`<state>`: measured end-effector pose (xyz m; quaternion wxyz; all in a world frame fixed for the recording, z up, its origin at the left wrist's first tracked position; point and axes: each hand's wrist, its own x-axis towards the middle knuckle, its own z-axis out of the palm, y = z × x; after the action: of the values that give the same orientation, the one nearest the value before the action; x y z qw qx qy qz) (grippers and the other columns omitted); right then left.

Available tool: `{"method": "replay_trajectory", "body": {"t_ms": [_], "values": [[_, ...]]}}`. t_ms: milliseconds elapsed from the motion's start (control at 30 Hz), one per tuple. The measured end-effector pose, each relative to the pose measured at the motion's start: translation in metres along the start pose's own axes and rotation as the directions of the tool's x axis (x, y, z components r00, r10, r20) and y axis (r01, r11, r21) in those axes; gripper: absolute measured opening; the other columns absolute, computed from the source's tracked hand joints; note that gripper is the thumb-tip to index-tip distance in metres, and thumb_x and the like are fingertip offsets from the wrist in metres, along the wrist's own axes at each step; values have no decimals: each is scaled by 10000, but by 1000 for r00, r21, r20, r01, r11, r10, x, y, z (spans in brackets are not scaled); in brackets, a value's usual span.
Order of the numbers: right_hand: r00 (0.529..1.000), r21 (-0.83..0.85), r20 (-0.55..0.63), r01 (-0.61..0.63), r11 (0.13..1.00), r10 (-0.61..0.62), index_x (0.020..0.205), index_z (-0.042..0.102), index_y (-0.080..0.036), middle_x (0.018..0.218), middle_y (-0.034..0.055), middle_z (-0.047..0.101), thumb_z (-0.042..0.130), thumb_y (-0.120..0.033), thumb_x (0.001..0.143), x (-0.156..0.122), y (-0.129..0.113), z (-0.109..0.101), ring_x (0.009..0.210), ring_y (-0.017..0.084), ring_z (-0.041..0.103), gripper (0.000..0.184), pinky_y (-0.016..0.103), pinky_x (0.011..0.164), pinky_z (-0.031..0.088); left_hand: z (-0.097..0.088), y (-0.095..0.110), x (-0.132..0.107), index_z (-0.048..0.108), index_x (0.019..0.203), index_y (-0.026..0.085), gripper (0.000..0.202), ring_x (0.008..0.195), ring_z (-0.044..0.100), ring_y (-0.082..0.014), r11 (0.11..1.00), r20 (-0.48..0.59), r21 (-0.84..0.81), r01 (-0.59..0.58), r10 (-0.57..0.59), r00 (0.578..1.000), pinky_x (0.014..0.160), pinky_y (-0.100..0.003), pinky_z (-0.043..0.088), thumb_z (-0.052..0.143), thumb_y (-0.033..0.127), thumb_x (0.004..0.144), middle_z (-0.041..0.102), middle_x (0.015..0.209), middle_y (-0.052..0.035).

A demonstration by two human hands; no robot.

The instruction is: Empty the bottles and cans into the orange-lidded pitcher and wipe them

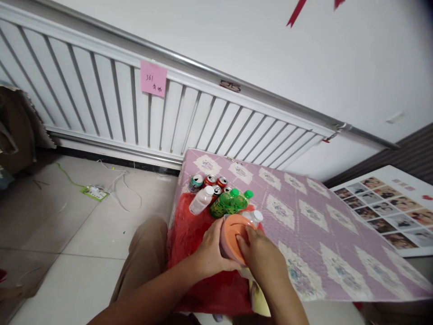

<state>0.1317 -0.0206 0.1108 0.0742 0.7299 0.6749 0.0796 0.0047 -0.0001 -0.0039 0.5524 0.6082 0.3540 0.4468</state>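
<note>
Between my hands is a pinkish container with an orange lid (pixel 233 228), tilted toward me over the red plastic covering. My left hand (pixel 213 250) wraps around the container's left side. The fingers of my right hand (pixel 259 246) pinch a raised part of the orange lid. Just beyond stand two green bottles (pixel 228 203) and a white bottle with a white cap (pixel 202 201). A clear bottle with a white cap (pixel 255 216) shows partly behind my right hand. Several drink cans (pixel 209 180) are grouped behind the bottles. Something yellow (pixel 259 300) lies below my right wrist, partly hidden.
A purple patterned cloth covers the table (pixel 277 207), with a red plastic sheet (pixel 184 234) at its left end. A white radiator (pixel 189 113) runs behind it. On the floor at left lies a power strip (pixel 94 192) with cables. A photo board (pixel 389 207) leans at right.
</note>
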Motion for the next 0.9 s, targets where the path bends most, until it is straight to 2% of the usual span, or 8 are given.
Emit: {"method": "replay_trajectory", "body": {"t_ms": [100, 200, 267, 367, 467, 600, 733, 900], "values": [[999, -15, -2, -47, 999, 47, 958, 677, -187, 922, 121, 759, 500, -306, 943, 0, -4, -3, 786, 236, 728, 214, 297, 608, 454, 0, 2, 0, 252, 1495, 252, 1279, 1449, 319, -389, 1000, -10, 2, 13, -13, 1000, 1210, -585, 248, 946, 302, 422, 331, 1566, -154], [996, -8, 12, -88, 996, 88, 966, 672, -194, 951, 124, 758, 493, -346, 945, -1, -6, -5, 820, 245, 726, 236, 301, 601, 450, 0, 5, 0, 256, 1492, 258, 1269, 1444, 330, -380, 1000, -15, 5, 8, -8, 1000, 1215, -575, 247, 943, 295, 426, 350, 1552, -151], [994, 21, 17, -105, 994, 104, 1026, 671, -188, 994, 135, 756, 484, -355, 947, -2, -6, -3, 865, 258, 727, 263, 312, 623, 468, 0, 7, 0, 255, 1490, 255, 1261, 1438, 342, -375, 1000, -13, 0, 0, 0, 1000, 1211, -566, 260, 940, 290, 432, 362, 1544, -150], [994, 105, -29, -101, 989, 105, 1209, 626, -172, 1063, 152, 749, 481, -352, 947, -4, -4, 3, 907, 274, 729, 349, 330, 649, 491, -1, 9, 0, 260, 1485, 239, 1250, 1425, 361, -372, 1000, -6, 5, -5, 5, 1000, 1207, -551, 276, 936, 273, 434, 373, 1536, -152], [989, 243, -124, -54, 969, 86, 1335, 545, -171, 1086, 144, 745, 486, -346, 943, -8, 1, 12, 929, 269, 728, 434, 339, 699, 518, -2, 9, -1, 269, 1480, 229, 1224, 1414, 380, -364, 1000, -1, 14, -2, 2, 1000, 1203, -539, 285, 929, 265, 450, 385, 1528, -157], [969, 452, -246, 91, 887, 26, 1329, 546, -168, 1147, 143, 715, 543, -377, 906, -21, 12, 22, 1015, 275, 692, 471, 397, 845, 536, -2, 5, -2, 256, 1492, 241, 1221, 1414, 383, -355, 1000, 9, 14, -8, 8, 1000, 1194, -528, 305, 925, 285, 472, 390, 1526, -147], [956, 509, -292, 173, 843, -21, 1304, 586, -223, 1201, 126, 678, 646, -413, 842, -37, 19, 32, 1084, 310, 637, 503, 487, 925, 509, -2, 2, -2, 235, 1498, 235, 1194, 1430, 364, -358, 999, 12, 20, -46, 45, 999, 1207, -538, 284, 904, 338, 513, 365, 1545, -145], [931, 546, -364, 210, 811, 5, 1257, 643, -214, 1141, 127, 668, 684, -351, 824, -47, 12, 45, 1051, 296, 621, 456, 470, 927, 515, -2, 2, -3, 232, 1482, 204, 1141, 1432, 369, -360, 998, 20, -1, -66, 66, 998, 1211, -547, 278, 871, 325, 545, 361, 1546, -168]]}}
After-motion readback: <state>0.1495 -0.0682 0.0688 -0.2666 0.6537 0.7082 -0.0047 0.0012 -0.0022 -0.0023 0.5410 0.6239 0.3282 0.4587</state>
